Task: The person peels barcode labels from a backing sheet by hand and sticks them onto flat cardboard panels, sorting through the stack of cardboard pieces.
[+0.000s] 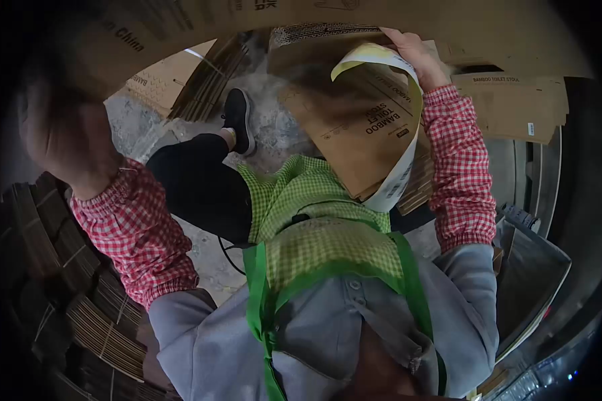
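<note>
A big brown box [301,13] is nearest, stretching left to right. The blurry left hand [70,140] is by its left end; I can't tell its grip. The right hand [418,59] holds a long, curly label strip [402,172], running far to near.

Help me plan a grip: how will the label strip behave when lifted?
The label strip is probably floppy, since it curves sharply. It looks thin, so likely light. Its curled end might spring back if flattened.

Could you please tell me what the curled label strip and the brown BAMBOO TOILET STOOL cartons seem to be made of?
The label strip: probably smooth paper, thin and curling, white with a yellowish reverse. The cartons: likely matt cardboard, brown, stiff, flat sheets; whether corrugated, I cannot tell.
</note>
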`<control>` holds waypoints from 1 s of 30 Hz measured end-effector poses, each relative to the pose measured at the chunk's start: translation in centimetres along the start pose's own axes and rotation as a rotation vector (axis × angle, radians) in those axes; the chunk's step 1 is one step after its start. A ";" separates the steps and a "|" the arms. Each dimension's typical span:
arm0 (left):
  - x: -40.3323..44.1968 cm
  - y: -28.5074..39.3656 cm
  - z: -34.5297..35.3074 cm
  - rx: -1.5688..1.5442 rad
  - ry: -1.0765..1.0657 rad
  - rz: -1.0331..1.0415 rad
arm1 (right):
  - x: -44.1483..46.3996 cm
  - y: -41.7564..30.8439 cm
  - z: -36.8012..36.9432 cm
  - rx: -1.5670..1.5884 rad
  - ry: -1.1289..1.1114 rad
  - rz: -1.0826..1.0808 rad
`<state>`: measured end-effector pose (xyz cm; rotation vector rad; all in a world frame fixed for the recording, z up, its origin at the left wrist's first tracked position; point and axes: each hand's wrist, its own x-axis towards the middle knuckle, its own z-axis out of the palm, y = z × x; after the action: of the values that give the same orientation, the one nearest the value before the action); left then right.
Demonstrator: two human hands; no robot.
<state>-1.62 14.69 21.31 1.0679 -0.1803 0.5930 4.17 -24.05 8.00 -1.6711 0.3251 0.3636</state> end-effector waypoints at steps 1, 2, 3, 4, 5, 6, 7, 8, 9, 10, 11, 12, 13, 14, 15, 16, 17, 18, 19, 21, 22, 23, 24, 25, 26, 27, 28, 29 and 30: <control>-0.1 -0.2 -0.3 0.015 0.000 0.015 | 1.4 1.0 -0.9 0.005 0.016 0.058; -0.2 -0.4 -0.6 0.030 -0.002 0.031 | 2.3 1.7 -1.8 0.010 0.033 0.115; -0.4 -0.4 -0.7 0.033 0.018 0.032 | 2.6 1.7 -2.4 -0.194 0.110 0.073; -0.6 -0.4 -0.8 0.020 -0.008 0.032 | 2.6 2.1 -2.7 -0.209 0.099 0.074; -0.8 -0.4 -0.8 0.007 -0.037 0.032 | 2.1 1.9 -2.5 -0.078 0.008 0.062; -0.9 -0.4 -0.8 -0.007 -0.068 0.036 | 1.8 1.7 -2.2 0.055 -0.081 0.048; -1.1 -0.5 -0.8 -0.022 -0.103 0.043 | 1.2 1.2 -2.1 -0.057 0.001 0.077; -1.2 -0.5 -0.8 -0.039 -0.142 0.049 | 0.6 1.3 -2.1 -0.073 -0.017 -0.038; -1.3 -0.5 -0.8 -0.057 -0.187 0.054 | 0.4 1.8 -2.5 -0.085 -0.029 -0.152; -1.4 -0.5 -0.8 -0.079 -0.237 0.058 | 1.5 2.9 -4.0 -0.338 0.011 -0.193; -1.4 -0.6 -0.8 -0.101 -0.288 0.063 | 0.5 1.8 -3.0 -0.311 0.051 -0.134; -1.5 -0.6 -0.7 -0.123 -0.341 0.067 | -0.5 0.5 -1.9 -0.283 0.091 -0.075; -1.5 -0.6 -0.7 -0.144 -0.395 0.073 | 1.3 2.6 -3.7 -0.375 0.004 -0.215; -1.5 -0.7 -0.6 -0.163 -0.449 0.080 | 1.4 2.4 -4.0 -0.373 0.012 -0.225; -1.5 -0.6 -0.5 -0.167 -0.458 0.088 | 1.9 2.4 -3.7 -0.384 -0.021 -0.221; -1.6 -0.3 -0.3 -0.201 -0.382 0.036 | 2.2 2.6 -3.5 -0.395 -0.054 -0.218; -1.6 -0.2 -0.2 -0.235 -0.307 -0.018 | 2.8 2.2 -3.4 -0.405 -0.088 -0.213; -1.5 -0.6 -0.2 -0.237 -0.318 -0.014 | 2.3 2.6 -3.5 -0.414 -0.120 -0.205; -1.5 -1.2 -0.2 -0.012 -0.179 0.037 | 2.4 2.6 -3.6 -0.421 -0.151 -0.197; -1.7 -1.8 -0.4 0.205 -0.052 0.093 | 2.6 2.3 -3.7 -0.436 -0.209 -0.178; -1.9 -1.9 -0.5 0.215 -0.049 0.054 | 2.7 2.5 -3.5 -0.442 -0.232 -0.169; -2.2 -2.1 -0.5 0.225 -0.048 0.015 | 4.0 2.2 -2.9 -0.448 -0.254 -0.159; -2.7 -2.3 -0.2 0.215 -0.069 0.018 | 4.7 2.1 -2.2 -0.452 -0.274 -0.150; -3.3 -2.5 0.1 0.209 -0.063 -0.029 | 5.1 1.8 -1.9 -0.454 -0.289 -0.148; -3.7 -2.6 0.6 0.199 -0.064 -0.063 | 4.0 1.8 -2.2 -0.456 -0.297 -0.160; -4.0 -3.0 1.0 0.156 0.005 -0.112 | -0.8 2.6 -2.5 -0.461 -0.290 -0.177; -4.9 -3.5 1.7 0.101 0.057 -0.154 | 2.8 1.1 -1.1 -0.468 -0.265 -0.206; -5.7 -4.6 1.1 0.088 0.031 -0.163 | 1.8 1.1 -1.2 -0.475 -0.241 -0.228; -6.9 -5.4 1.5 0.059 0.057 -0.190 | -0.5 1.8 -1.4 -0.479 -0.215 -0.244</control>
<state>-4.23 8.97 15.00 1.1096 -0.0109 0.4585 3.05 -25.66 6.76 -2.0890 -0.1398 0.4567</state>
